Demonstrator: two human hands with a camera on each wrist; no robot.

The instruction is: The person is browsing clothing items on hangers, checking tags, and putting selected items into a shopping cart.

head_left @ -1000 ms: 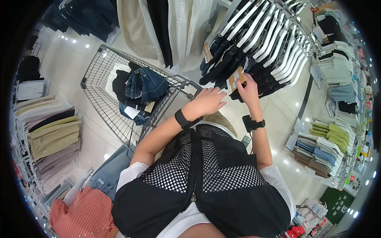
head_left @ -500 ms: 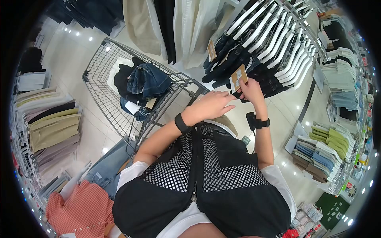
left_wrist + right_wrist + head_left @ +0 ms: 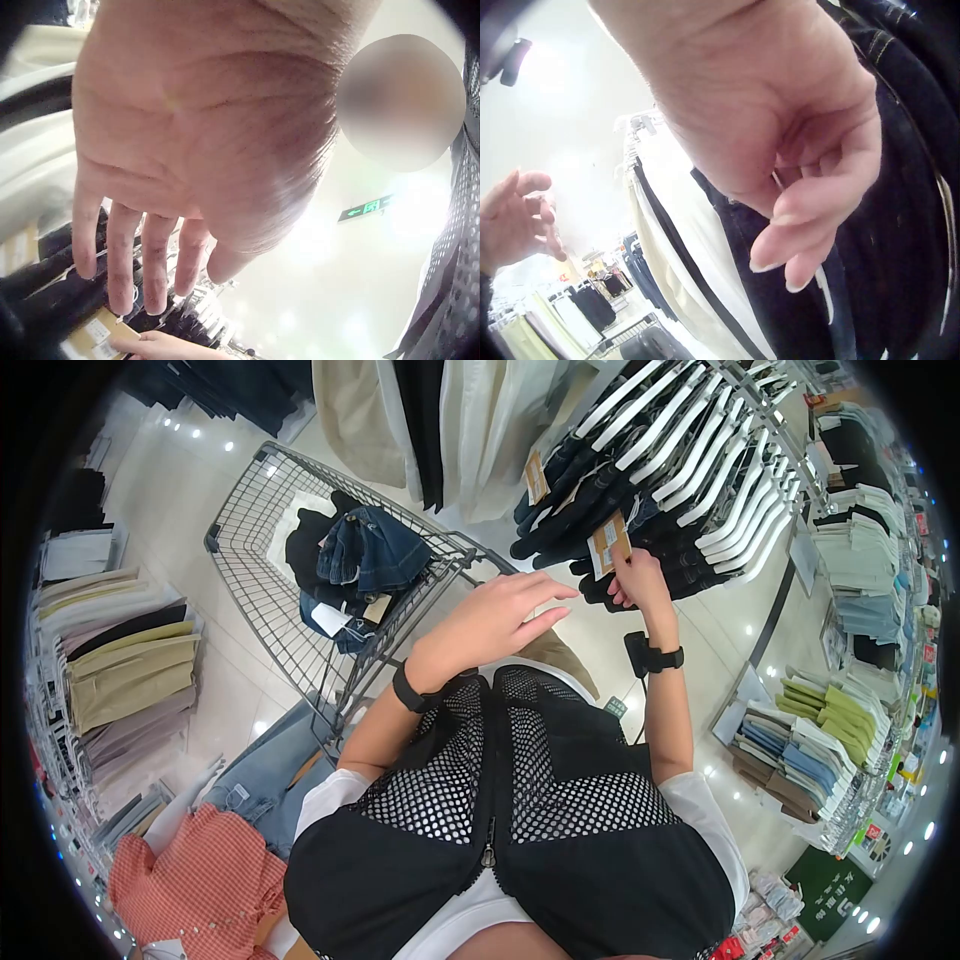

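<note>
My right hand (image 3: 643,585) pinches a brown and white hang tag (image 3: 608,545) at the front of dark jeans (image 3: 660,565) on white hangers. The left wrist view also shows thumb and fingers on the tag (image 3: 97,337). Seen from the right wrist, the hand's (image 3: 780,150) fingers are curled beside the dark denim (image 3: 900,202), with the tag hidden. My left hand (image 3: 490,622) hovers in front of my body, palm down, fingers spread and holding nothing. Its bare palm (image 3: 195,127) fills the left wrist view.
A wire shopping cart (image 3: 262,660) with denim, black and white clothes stands to the left. Beige, black and white trousers (image 3: 465,440) hang ahead. White hangers (image 3: 690,460) crowd the rail at right. Folded-over trousers (image 3: 135,680) and a red checked shirt (image 3: 200,880) are at far left.
My left hand has drawn back from the tag, left and toward my body. My right hand stays at the tag, its grip shifted lower, with the wrist turned a little.
</note>
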